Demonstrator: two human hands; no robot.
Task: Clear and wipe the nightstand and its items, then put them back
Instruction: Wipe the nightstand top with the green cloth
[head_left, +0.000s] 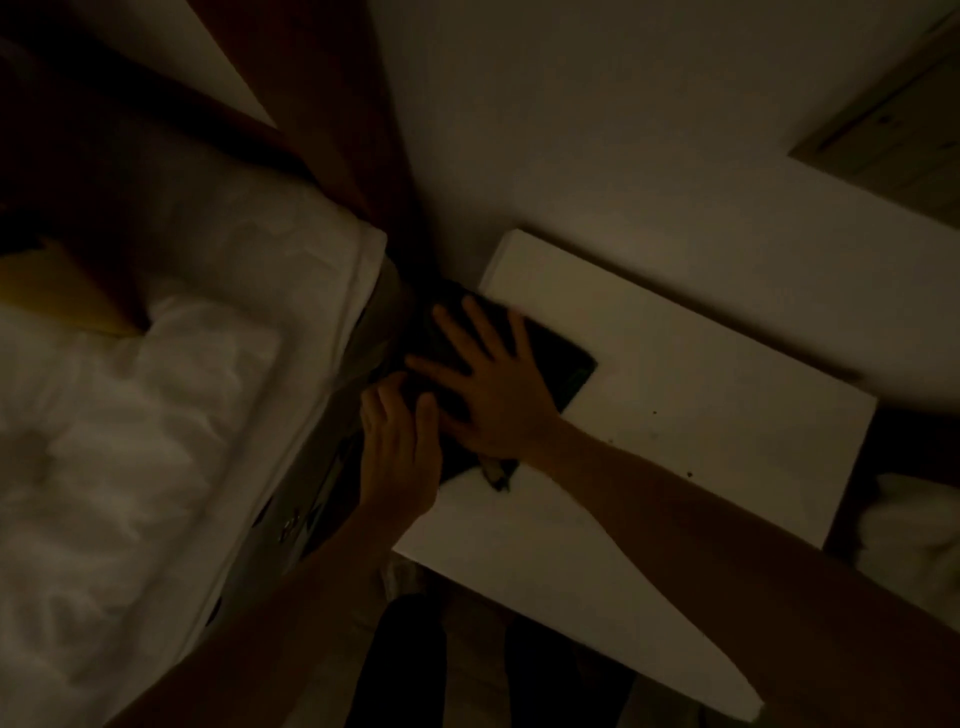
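Observation:
The room is dim. A white nightstand (675, 415) stands in the corner beside the bed. A dark flat item (558, 364), a cloth or thin pad, lies on its left part and overhangs the left edge. My right hand (493, 395) lies flat on it with fingers spread. My left hand (397, 447) sits at the nightstand's left edge, fingers bent over the dark item's near-left corner; its hold is hard to make out. A small frayed corner (498, 475) sticks out below my right wrist.
A bed with white bedding (156, 415) fills the left. A reddish-brown curtain (363, 156) hangs in the corner. A few dark crumbs (688, 474) dot the nightstand top. Something white (909, 530) lies on the floor at the right. My dark trouser legs (405, 660) show below.

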